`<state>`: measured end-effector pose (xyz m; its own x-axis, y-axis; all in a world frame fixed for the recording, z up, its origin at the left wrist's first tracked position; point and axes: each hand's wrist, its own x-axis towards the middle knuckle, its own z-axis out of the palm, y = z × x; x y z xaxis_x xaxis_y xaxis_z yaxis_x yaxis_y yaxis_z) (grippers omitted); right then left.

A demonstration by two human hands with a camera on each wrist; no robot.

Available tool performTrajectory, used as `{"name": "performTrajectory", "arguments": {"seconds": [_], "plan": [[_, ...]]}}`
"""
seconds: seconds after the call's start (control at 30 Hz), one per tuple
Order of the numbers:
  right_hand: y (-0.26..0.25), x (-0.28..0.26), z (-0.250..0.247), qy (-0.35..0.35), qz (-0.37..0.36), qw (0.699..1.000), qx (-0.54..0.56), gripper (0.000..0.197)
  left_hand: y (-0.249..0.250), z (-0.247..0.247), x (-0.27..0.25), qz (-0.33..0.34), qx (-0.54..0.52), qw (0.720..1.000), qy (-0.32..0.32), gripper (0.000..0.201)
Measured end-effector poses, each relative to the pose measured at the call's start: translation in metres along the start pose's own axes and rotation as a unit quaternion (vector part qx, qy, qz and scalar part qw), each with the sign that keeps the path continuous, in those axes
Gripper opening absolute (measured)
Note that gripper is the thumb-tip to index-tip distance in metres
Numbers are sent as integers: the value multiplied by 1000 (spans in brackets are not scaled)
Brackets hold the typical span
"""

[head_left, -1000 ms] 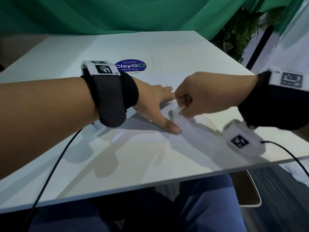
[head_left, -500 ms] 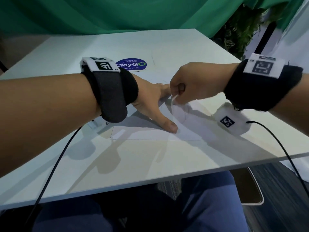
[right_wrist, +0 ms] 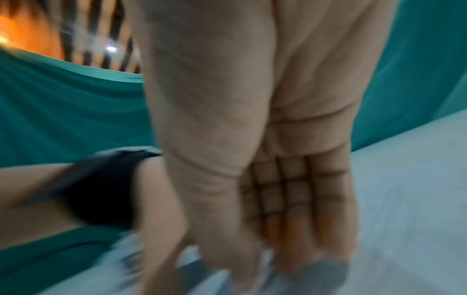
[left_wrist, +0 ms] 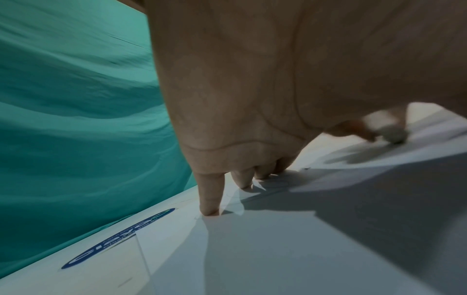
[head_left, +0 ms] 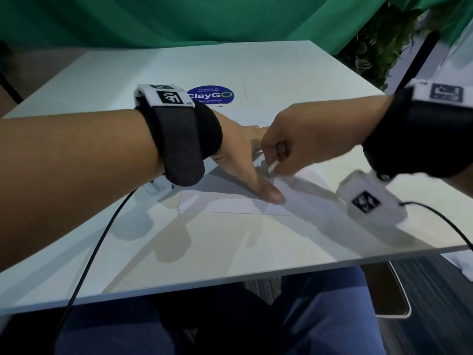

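Note:
A thin pale sheet (head_left: 230,203) lies flat on the white table (head_left: 256,252). My left hand (head_left: 249,160) presses it down with straight, spread fingers, the thumb tip near the sheet's front edge. In the left wrist view those fingertips (left_wrist: 209,199) stand on the surface. My right hand (head_left: 276,156) is curled, and its thumb and forefinger pinch a thin translucent flap (head_left: 273,167) lifted off the sheet just beside the left hand. The right wrist view is blurred and shows the right hand (right_wrist: 290,239) with curled fingers over the table.
A blue ClayGO sticker (head_left: 210,95) sits on the table behind the hands. Green cloth (head_left: 179,19) hangs at the back, and a plant (head_left: 371,52) stands at the back right. Black cables (head_left: 84,265) trail from both wrists over the table's front edge.
The right hand kept its pinch on the flap while its wrist rose and then sank a little. The lifted flap now shows smaller. The left hand has stayed in place.

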<state>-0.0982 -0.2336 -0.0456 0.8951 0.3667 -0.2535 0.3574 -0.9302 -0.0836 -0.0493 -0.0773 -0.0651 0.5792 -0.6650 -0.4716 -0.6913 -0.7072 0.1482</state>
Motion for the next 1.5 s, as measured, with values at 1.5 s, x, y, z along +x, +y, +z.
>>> {"name": "performTrajectory", "arguments": {"seconds": [1.5], "plan": [[25, -24, 10, 58, 2, 998, -13, 12, 19, -9, 1, -56, 117, 989, -72, 128]]}}
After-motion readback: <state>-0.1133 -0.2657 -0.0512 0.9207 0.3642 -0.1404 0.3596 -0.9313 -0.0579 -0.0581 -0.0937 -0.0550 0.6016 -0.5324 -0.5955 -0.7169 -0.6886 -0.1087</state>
